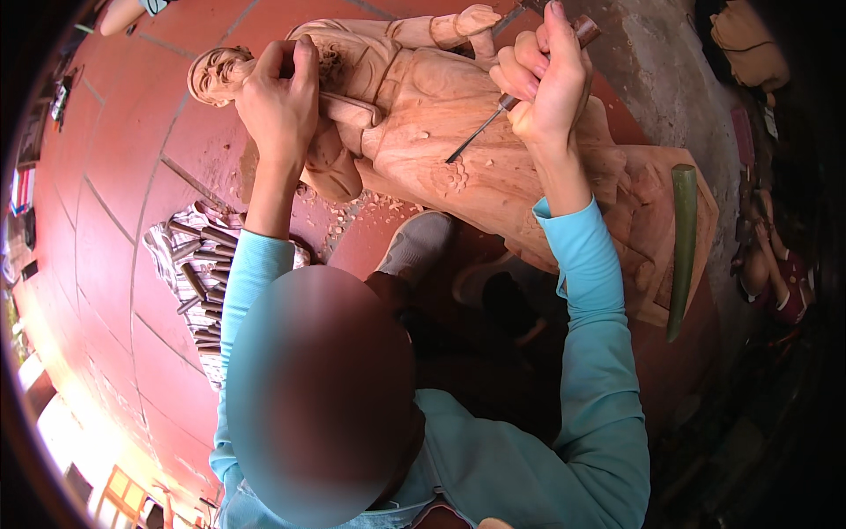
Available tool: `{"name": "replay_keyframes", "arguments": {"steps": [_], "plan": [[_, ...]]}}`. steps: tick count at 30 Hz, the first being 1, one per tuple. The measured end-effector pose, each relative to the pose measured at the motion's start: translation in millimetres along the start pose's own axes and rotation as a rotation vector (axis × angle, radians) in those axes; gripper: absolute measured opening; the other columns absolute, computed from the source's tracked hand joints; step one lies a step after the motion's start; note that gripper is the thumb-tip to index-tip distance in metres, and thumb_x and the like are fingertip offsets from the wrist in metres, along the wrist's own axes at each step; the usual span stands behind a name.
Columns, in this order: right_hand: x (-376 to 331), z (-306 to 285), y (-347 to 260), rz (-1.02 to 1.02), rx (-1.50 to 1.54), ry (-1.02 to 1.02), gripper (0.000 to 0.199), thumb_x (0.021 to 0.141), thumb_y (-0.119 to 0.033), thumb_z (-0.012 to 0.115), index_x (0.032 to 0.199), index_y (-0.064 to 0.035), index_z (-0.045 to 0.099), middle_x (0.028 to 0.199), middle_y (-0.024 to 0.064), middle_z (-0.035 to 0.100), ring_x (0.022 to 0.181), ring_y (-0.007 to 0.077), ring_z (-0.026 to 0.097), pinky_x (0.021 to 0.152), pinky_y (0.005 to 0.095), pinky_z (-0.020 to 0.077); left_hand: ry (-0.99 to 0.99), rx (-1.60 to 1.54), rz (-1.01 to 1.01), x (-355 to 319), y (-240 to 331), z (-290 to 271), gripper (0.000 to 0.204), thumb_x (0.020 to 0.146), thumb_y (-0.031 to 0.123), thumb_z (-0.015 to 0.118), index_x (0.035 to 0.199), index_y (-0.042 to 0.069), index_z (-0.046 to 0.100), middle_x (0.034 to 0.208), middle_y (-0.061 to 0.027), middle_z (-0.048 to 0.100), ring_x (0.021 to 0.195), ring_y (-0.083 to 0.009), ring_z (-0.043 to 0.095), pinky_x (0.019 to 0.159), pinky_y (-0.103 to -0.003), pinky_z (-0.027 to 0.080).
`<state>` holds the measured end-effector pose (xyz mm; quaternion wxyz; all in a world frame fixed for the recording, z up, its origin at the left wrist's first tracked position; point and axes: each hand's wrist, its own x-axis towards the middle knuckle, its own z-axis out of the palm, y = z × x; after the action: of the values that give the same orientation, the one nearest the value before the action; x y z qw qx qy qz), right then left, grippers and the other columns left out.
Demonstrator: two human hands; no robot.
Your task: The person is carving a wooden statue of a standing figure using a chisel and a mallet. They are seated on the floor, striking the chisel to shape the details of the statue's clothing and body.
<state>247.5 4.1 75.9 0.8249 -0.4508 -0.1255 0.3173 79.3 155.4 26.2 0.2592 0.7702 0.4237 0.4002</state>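
Observation:
A pale reddish wooden statue point(414, 97) of a robed figure lies in front of me, its head to the left and its base to the right. My right hand point(548, 84) is closed around a thin carving chisel point(476, 137) with a brown handle. The chisel's tip touches or nearly touches the robe, just above a carved flower pattern point(454, 179). Beside the statue's head and beard, my left hand point(280, 106) is in a fist. A smooth wooden piece point(351, 111) shows next to it; I cannot tell whether it is held or carved.
Several dark-handled tools point(207, 264) lie on a striped cloth point(163, 251) at the left. A long green piece point(683, 251) rests on the statue's base. Wood chips point(366, 210) litter the red tiled floor point(115, 159). A grey shoe point(419, 245) is close by the statue.

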Motion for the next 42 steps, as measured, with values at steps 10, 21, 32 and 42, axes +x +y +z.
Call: {"name": "replay_keyframes", "arguments": {"steps": [10, 21, 32, 42], "plan": [[5, 11, 10, 0.018, -0.137, -0.054, 0.031, 0.096, -0.032, 0.053, 0.072, -0.0122, 0.051, 0.051, -0.0091, 0.032, 0.035, 0.0029, 0.023, 0.032, 0.0201, 0.0161, 0.024, 0.01, 0.024, -1, 0, 1, 0.031, 0.085, 0.035, 0.06, 0.084, 0.005, 0.069, 0.07, -0.0113, 0.067, 0.064, -0.0271, 0.066, 0.065, -0.035, 0.05], [6, 16, 5, 0.163, -0.153, 0.053, 0.031, 0.095, -0.033, 0.053, 0.069, -0.0172, 0.047, 0.05, -0.0095, 0.032, 0.036, 0.0027, 0.025, 0.032, 0.0206, 0.0182, 0.022, 0.003, 0.015, 1, -2, 0, 0.031, 0.085, 0.034, 0.06, 0.082, 0.005, 0.068, 0.069, -0.0123, 0.067, 0.062, -0.0269, 0.065, 0.063, -0.035, 0.05], [30, -11, -3, 0.128, -0.016, 0.063, 0.043, 0.093, -0.034, 0.057, 0.061, -0.019, 0.033, 0.047, -0.0074, 0.028, 0.032, 0.0065, 0.024, 0.03, 0.023, 0.0174, 0.031, -0.026, 0.018, -1, 0, 0, 0.029, 0.085, 0.032, 0.06, 0.08, 0.004, 0.067, 0.067, -0.0132, 0.066, 0.061, -0.0295, 0.065, 0.063, -0.036, 0.05], [22, 1, 2, 0.107, -0.109, 0.077, 0.023, 0.094, -0.03, 0.056, 0.077, -0.0157, 0.049, 0.052, -0.0088, 0.034, 0.037, 0.0033, 0.029, 0.031, 0.0202, 0.0198, 0.026, -0.034, 0.026, -1, 1, 0, 0.028, 0.086, 0.03, 0.061, 0.08, 0.004, 0.067, 0.068, -0.0136, 0.066, 0.062, -0.0299, 0.065, 0.062, -0.036, 0.05]]}}
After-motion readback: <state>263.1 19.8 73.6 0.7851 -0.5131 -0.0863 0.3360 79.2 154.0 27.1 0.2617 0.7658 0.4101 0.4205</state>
